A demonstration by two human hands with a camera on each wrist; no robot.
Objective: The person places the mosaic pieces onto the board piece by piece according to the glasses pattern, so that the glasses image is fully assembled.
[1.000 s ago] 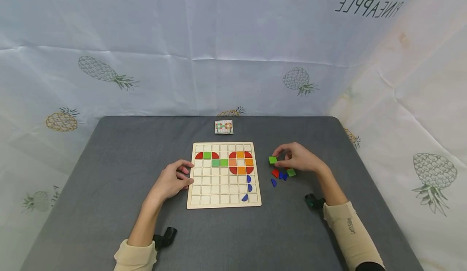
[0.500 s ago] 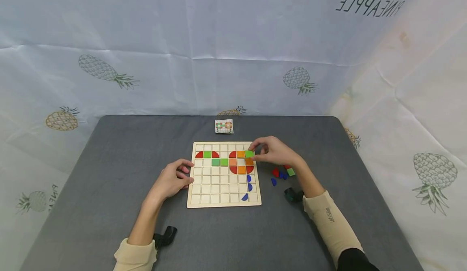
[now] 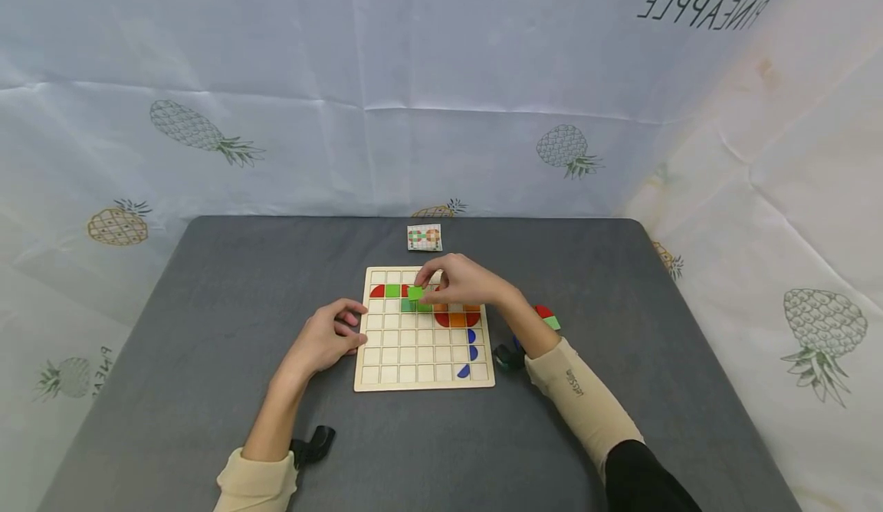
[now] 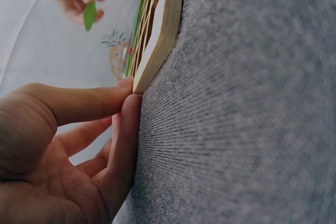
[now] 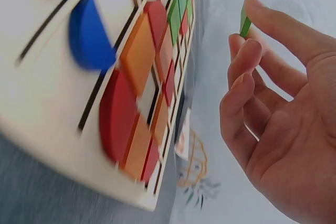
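A square wooden grid board (image 3: 398,355) lies on the table, holding red, orange and green pieces in its upper rows and blue half-round pieces (image 5: 90,34) lower right. My left hand (image 3: 327,336) holds the board's left edge between thumb and fingers, the thumb tip (image 4: 122,94) at the rim. Above the board's upper middle, my right hand (image 3: 458,280) pinches a green square tile (image 3: 415,293) between thumb and index finger. In the right wrist view that tile (image 5: 245,15) is clear of the board, its other fingers loosely bent. The right hand hides some upper-right cells.
A small pattern card (image 3: 424,237) lies behind the board. Right of the board are loose pieces, including a red piece (image 3: 543,312) and a green tile (image 3: 552,322); the right forearm covers others. Grey cloth (image 3: 414,451) covers the table, with a pineapple-print curtain (image 3: 441,52) behind.
My right hand has carried the green tile leftward from the loose pieces, across the board's right side, to above its upper middle. The left hand has stayed at the board's edge.
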